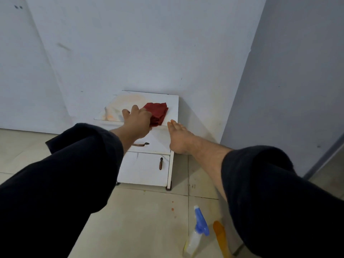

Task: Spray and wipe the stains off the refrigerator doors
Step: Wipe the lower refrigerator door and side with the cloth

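A folded red cloth [158, 113] lies on top of a small white cabinet [145, 168] that stands against the wall. My left hand [137, 121] reaches over the cabinet top and rests on the cloth's left edge, thumb and forefinger spread. My right hand [178, 136] is stretched out with straight fingers at the cabinet's front right corner, just right of the cloth, and holds nothing. A clear spray bottle with a blue trigger [198, 231] lies on the tiled floor at the lower right, away from both hands. No refrigerator door is plainly in view.
The cabinet top [128, 101] carries orange-brown stains. An orange object [220, 237] lies beside the spray bottle. A tall grey panel [283, 81] rises on the right. White wall [149, 43] stands behind the cabinet. Small reddish spots [172, 209] mark the floor tiles.
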